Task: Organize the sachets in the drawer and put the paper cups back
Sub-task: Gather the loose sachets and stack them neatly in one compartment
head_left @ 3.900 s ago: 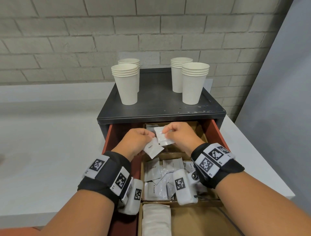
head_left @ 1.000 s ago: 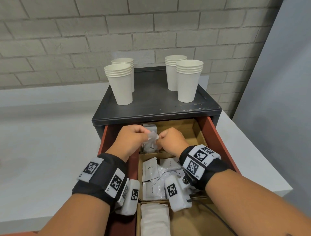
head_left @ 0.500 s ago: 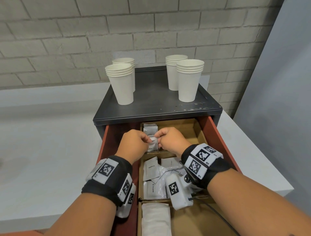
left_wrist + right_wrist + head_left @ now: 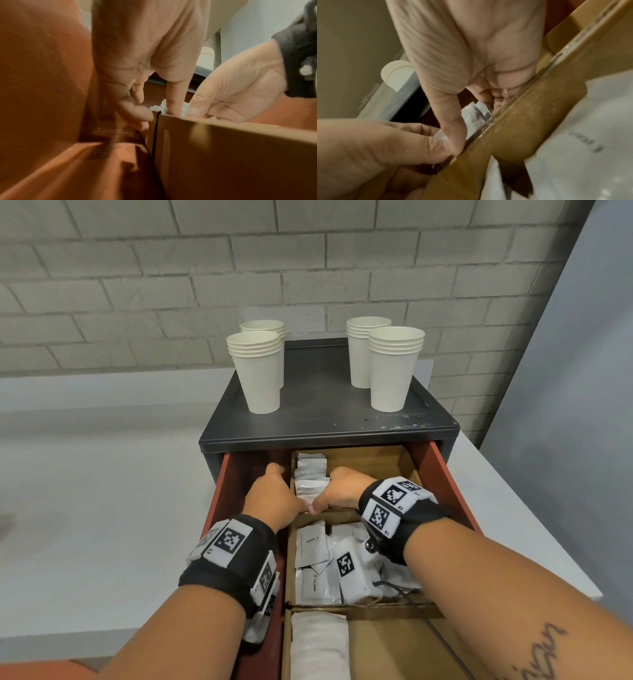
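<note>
Grey brick backed a white surface (image 4: 85,460) where four stacks of cups (image 4: 255,371) stood on a black cabinet (image 4: 329,419). Below, in its open red drawer (image 4: 442,474), the left hand (image 4: 274,494) and right hand (image 4: 342,489) pinched a row of upright sachets (image 4: 310,474) in the rear cardboard compartment; loose sachets (image 4: 313,559) lay in the middle one.

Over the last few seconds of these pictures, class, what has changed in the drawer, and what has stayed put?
The hands, left and right, held small white sachets up above the red drawer; now both are down at the row of upright sachets in the rear cardboard compartment, pressing it together. The four stacks of white paper cups and the loose cream sachets in the middle compartment stayed put.
</note>
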{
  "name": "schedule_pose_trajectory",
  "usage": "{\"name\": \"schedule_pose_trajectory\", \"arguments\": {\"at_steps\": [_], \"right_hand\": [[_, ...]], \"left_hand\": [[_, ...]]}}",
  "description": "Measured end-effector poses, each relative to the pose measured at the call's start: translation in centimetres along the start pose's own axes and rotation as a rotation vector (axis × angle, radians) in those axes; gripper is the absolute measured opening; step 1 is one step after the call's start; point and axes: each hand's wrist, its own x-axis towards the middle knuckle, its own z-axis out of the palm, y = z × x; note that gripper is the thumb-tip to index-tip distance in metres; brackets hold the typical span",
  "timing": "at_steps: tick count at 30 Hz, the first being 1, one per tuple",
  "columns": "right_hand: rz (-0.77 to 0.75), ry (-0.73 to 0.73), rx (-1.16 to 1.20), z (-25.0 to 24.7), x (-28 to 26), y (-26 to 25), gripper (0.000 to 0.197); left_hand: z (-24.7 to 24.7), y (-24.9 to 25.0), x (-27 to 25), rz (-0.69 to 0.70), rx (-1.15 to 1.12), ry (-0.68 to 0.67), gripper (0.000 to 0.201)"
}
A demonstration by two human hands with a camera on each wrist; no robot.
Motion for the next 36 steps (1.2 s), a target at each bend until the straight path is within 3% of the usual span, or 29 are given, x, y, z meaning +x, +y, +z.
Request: {"name": "schedule_pose_trajectory", "arguments": {"at_steps": [2, 7, 13, 18, 26, 31, 36], "right_hand": [[0.016, -0.037, -0.032, -0.1, 0.4, -0.4, 0.048], [0.064, -0.050, -0.096, -0.3, 0.9, -0.9, 0.058], [0.066, 0.031, -0.186, 0.6, 1.7, -0.9, 0.047], [0.095, 0.096, -0.145, 1.4, 2.6, -1.1, 0.039], [0.093, -0.041, -0.076, 0.0, 2.4, -0.7, 0.025], [0.104, -0.045, 0.048, 0.1, 2.4, -0.6, 0.025], [0.117, -0.042, 0.155, 0.0, 2.1, -0.6, 0.045]], "left_hand": [[0.1, 0.0, 0.2, -0.026, 0.039, -0.032, 0.073], [0.5, -0.2, 1.1, -0.033, 0.104, -0.070, 0.032], [0.5, -0.4, 1.2, -0.003, 0.088, -0.079, 0.019], [0.4, -0.5, 1.3, 0.000, 0.075, -0.080, 0.018], [0.4, -0.2, 1.2, -0.015, 0.082, -0.097, 0.025], [0.3, -0.1, 1.1, -0.020, 0.076, -0.075, 0.024], [0.0, -0.1, 1.0, -0.033, 0.054, 0.004, 0.023]]}}
